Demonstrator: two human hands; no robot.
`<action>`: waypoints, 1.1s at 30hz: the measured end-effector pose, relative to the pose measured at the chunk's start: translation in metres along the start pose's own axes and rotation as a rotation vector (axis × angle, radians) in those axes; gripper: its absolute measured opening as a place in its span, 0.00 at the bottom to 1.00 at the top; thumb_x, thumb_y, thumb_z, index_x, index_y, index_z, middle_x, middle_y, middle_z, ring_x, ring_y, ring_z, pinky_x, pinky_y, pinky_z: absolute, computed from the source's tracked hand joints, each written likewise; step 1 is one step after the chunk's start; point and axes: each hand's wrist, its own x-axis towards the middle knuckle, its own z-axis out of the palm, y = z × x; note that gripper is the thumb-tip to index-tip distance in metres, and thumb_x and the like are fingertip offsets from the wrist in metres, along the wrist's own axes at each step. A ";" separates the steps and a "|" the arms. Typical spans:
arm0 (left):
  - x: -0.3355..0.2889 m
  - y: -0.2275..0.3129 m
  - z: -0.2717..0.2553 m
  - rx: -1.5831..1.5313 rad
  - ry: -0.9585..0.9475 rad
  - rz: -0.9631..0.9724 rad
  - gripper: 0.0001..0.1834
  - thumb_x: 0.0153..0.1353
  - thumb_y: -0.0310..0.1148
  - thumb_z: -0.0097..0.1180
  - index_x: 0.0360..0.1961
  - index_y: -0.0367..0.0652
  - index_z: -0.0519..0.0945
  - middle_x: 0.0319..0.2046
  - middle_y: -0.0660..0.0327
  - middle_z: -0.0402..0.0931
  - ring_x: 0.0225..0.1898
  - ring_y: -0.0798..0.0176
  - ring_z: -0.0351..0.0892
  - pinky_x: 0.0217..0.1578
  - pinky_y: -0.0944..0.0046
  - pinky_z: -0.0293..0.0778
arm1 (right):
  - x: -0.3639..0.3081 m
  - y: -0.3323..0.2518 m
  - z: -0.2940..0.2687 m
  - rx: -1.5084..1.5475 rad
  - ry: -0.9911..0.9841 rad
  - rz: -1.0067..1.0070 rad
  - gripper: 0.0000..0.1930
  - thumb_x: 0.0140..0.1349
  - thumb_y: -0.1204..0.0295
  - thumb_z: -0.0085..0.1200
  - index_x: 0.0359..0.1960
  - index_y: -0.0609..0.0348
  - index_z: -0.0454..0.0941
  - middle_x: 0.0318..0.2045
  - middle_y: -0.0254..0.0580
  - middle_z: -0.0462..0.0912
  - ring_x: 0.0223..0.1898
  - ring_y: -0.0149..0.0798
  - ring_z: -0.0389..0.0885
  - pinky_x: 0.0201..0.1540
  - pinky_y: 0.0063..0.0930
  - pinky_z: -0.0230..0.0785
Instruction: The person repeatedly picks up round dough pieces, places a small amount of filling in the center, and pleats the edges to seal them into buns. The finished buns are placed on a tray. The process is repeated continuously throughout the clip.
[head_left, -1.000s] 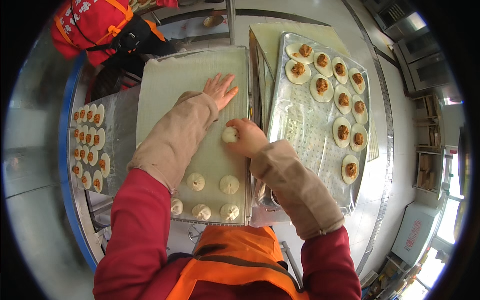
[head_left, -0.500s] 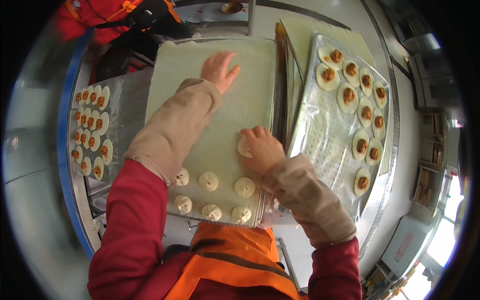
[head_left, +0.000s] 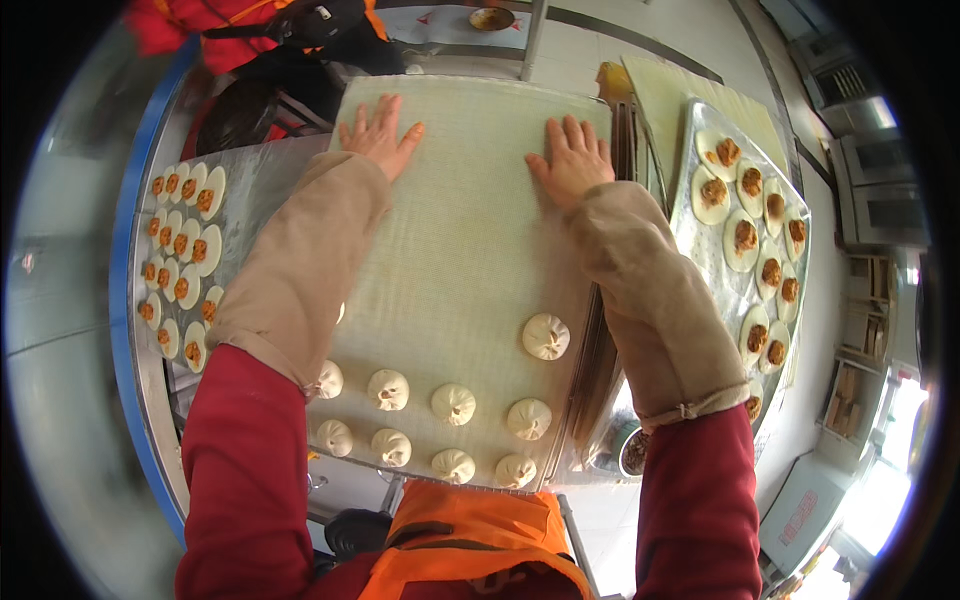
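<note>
Buns (head_left: 453, 404) lining the near end of a cloth-covered tray (head_left: 450, 220)

From the head-worn camera, the wearer's left hand (head_left: 372, 135) is lying palm down by the cloth's far left corner, while the right hand (head_left: 575, 160) is mirroring it near the far right edge. On both, the fingers are standing loosely apart, fully opened out and grasping nothing; laid flat like that, they are probably pressing the lining smooth. Two rows of four pleated white buns are sitting closest to the body, with one more resting alone beyond them on the right and a sliver of another peeking out beside the left sleeve (head_left: 300, 240). Gaps between the buns are likely sparing the soft dough from sticking together. Dough rounds with brown filling (head_left: 742, 240) are lying open on a metal tray (head_left: 705, 245) to the right, a spot seemingly putting them within easy reach. More topped rounds (head_left: 206, 250) are waiting in rows on the steel bench (head_left: 262, 175) at left. A round container (head_left: 635, 455) is showing partly behind the right sleeve (head_left: 660, 290), and a co-worker in red (head_left: 240, 45) is appearing at upper left.
</note>
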 end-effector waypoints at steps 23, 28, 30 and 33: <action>-0.261 0.487 -0.035 -1.252 -1.235 -0.267 0.36 0.55 0.39 0.70 0.59 0.29 0.69 0.55 0.45 0.71 0.54 0.53 0.73 0.55 0.56 0.74 | -0.474 0.079 -0.205 1.344 -0.041 0.654 0.17 0.62 0.72 0.62 0.51 0.65 0.79 0.41 0.40 0.85 0.41 0.29 0.80 0.47 0.26 0.73; -0.302 0.553 0.009 -1.071 -0.973 -0.170 0.33 0.53 0.48 0.68 0.49 0.30 0.77 0.37 0.49 0.82 0.38 0.55 0.82 0.40 0.59 0.76 | -0.544 0.116 -0.194 1.417 0.204 0.632 0.15 0.60 0.75 0.62 0.48 0.66 0.80 0.36 0.41 0.86 0.37 0.29 0.81 0.45 0.25 0.73; -0.309 0.567 0.019 -0.969 -0.887 -0.050 0.32 0.51 0.49 0.70 0.47 0.31 0.79 0.39 0.50 0.82 0.40 0.57 0.82 0.42 0.59 0.76 | -0.560 0.129 -0.194 1.417 0.246 0.641 0.14 0.60 0.76 0.62 0.48 0.66 0.80 0.35 0.41 0.86 0.37 0.29 0.81 0.44 0.25 0.73; -0.321 0.583 0.029 -0.781 -0.469 0.208 0.30 0.45 0.45 0.72 0.44 0.35 0.78 0.40 0.49 0.81 0.42 0.50 0.82 0.44 0.56 0.76 | -0.576 0.142 -0.197 1.455 0.305 0.646 0.14 0.60 0.76 0.61 0.48 0.67 0.80 0.35 0.41 0.86 0.36 0.29 0.82 0.44 0.25 0.74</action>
